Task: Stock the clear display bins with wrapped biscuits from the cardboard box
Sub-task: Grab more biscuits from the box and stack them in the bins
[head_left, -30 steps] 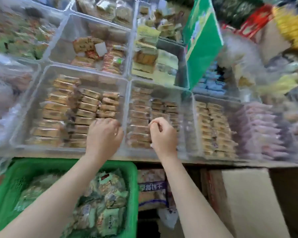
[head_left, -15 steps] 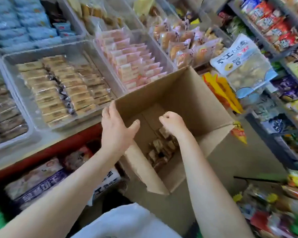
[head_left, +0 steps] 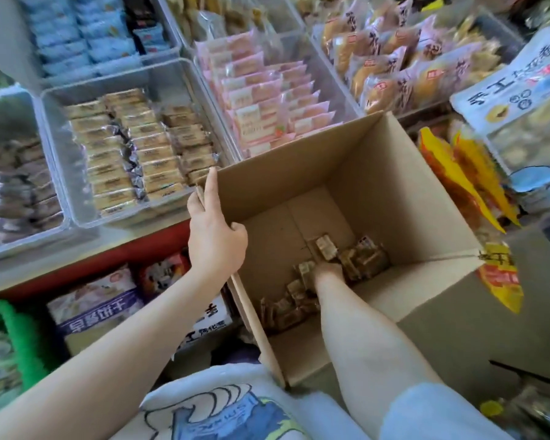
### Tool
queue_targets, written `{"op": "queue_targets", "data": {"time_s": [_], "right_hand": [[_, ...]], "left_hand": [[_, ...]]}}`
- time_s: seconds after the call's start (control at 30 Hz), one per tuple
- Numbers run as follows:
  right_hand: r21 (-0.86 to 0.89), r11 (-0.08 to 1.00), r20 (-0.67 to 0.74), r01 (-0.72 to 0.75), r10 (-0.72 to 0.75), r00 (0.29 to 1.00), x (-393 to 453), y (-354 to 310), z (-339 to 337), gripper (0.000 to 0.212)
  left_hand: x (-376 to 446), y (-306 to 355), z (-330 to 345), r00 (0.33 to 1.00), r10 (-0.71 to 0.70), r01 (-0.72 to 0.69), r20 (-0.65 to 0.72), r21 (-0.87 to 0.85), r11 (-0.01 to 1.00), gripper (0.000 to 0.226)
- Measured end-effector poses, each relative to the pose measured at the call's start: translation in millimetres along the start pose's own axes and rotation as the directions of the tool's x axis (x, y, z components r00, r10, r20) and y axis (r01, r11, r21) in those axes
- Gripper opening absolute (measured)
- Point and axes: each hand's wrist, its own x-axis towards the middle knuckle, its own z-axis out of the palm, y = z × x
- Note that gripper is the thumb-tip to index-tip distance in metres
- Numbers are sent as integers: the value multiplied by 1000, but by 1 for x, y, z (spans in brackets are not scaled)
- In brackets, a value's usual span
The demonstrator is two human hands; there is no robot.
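Our left grip (head_left: 215, 239) clasps the cardboard box (head_left: 404, 198) rim to steady it; right grip (head_left: 327, 270) reaches among wrapped biscuits (head_left: 362, 255) below, closure hidden.

The surface (head_left: 86, 252) is a pale ledge with a red front edge. Directly on it stand clear display bins (head_left: 54, 173) side by side, touching each other. One holds rows of tan wrapped biscuits (head_left: 134, 147), the next one pink packets (head_left: 267, 100).
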Motion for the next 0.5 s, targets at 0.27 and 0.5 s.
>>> {"op": "queue_targets", "data": {"time_s": [0.27,0.5], "right_hand": [[847,519,-46,117,-148,988,-55,-18,-81,37],[903,-426,-324,47,-607,725,-175,-19,-124,25]], "left_hand": [[-2,-4,-8,998,50,-51,26,30,998,94],[-8,-1,-49,994,110,-108,-2,-210,972,32]]}}
